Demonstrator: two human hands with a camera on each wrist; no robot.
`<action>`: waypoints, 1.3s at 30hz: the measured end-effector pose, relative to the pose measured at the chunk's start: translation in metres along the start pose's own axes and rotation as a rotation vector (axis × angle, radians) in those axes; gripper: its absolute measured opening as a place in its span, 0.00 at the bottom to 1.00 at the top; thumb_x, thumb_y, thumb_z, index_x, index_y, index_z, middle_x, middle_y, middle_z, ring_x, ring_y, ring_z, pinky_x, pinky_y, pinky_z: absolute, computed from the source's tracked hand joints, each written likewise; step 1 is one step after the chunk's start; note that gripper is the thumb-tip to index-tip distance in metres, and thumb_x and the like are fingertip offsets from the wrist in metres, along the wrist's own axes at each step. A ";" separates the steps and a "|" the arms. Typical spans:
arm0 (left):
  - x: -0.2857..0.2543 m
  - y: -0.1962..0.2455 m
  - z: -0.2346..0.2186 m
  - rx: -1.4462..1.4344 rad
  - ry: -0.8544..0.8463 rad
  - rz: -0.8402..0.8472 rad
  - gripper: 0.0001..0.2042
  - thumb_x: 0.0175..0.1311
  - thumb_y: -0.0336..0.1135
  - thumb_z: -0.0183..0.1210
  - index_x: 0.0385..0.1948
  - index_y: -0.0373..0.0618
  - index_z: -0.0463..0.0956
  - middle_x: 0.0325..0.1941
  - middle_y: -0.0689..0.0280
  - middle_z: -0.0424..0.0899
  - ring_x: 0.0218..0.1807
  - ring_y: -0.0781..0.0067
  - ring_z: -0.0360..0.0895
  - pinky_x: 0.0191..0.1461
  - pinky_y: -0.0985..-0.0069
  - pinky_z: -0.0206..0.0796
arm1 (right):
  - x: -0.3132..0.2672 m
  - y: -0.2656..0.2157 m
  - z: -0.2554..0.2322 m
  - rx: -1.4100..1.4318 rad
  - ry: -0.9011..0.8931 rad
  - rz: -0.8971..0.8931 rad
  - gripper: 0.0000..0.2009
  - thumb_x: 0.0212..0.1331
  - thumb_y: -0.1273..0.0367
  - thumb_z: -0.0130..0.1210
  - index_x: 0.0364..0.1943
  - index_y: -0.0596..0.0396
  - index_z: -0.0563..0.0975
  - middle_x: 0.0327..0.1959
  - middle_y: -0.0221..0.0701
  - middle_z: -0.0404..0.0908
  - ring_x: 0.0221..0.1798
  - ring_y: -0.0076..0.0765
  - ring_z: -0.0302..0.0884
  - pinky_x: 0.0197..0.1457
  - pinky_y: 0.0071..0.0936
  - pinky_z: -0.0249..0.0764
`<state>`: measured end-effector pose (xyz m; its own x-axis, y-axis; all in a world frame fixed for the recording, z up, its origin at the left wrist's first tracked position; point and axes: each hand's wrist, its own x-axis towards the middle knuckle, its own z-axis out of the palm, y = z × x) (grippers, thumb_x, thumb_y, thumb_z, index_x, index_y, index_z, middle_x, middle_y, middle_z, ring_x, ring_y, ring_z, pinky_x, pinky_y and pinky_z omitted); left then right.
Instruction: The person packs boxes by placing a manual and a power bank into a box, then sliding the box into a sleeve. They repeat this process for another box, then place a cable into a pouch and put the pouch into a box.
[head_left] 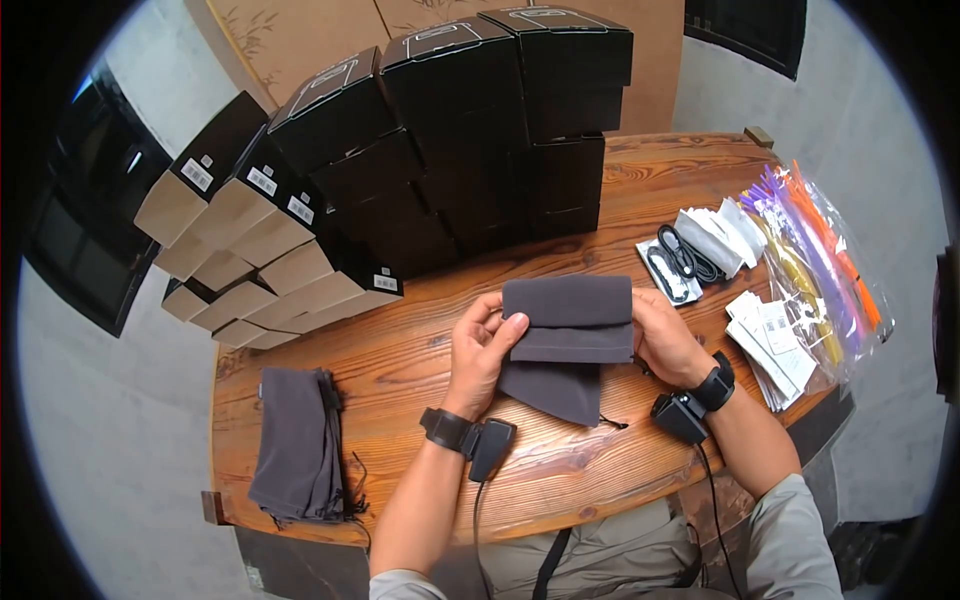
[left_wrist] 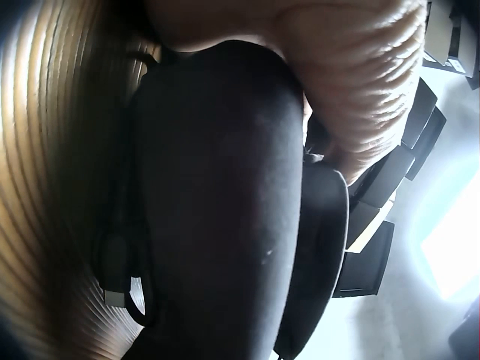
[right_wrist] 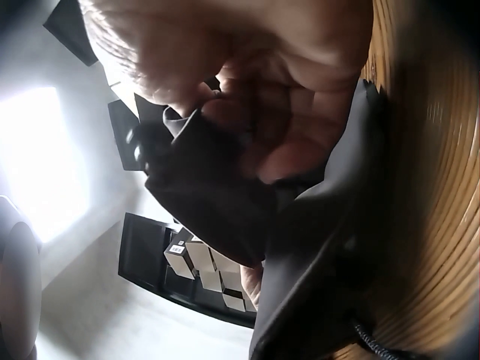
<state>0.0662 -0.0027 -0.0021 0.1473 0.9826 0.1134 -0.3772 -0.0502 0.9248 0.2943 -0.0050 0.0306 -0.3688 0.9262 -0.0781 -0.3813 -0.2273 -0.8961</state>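
A dark grey cloth pouch is held up over the middle of the table, its upper part folded over and its lower end hanging with a drawcord. At its left edge the left hand pinches the cloth, thumb in front. The right hand grips the right edge, fingers behind the cloth. In the left wrist view the grey cloth hides most of the left hand. Curled fingers of the right hand hold the pouch in the right wrist view.
Stacked grey pouches lie at the table's left. Black boxes and pale-sided boxes stand in stacks along the back. To the right are coiled black cables, white packets, paper leaflets and plastic-bagged coloured strips.
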 end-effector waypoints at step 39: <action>-0.001 0.000 0.002 0.127 0.076 -0.065 0.07 0.67 0.34 0.60 0.41 0.44 0.78 0.32 0.75 0.80 0.28 0.92 0.68 0.28 0.91 0.57 | -0.001 0.002 0.007 -0.273 0.043 -0.093 0.15 0.65 0.65 0.58 0.51 0.60 0.76 0.43 0.28 0.81 0.43 0.19 0.78 0.45 0.19 0.77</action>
<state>0.0676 -0.0038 -0.0018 0.0959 0.9950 0.0283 -0.2497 -0.0034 0.9683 0.2885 -0.0084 0.0320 -0.3040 0.9527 -0.0034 -0.1674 -0.0569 -0.9843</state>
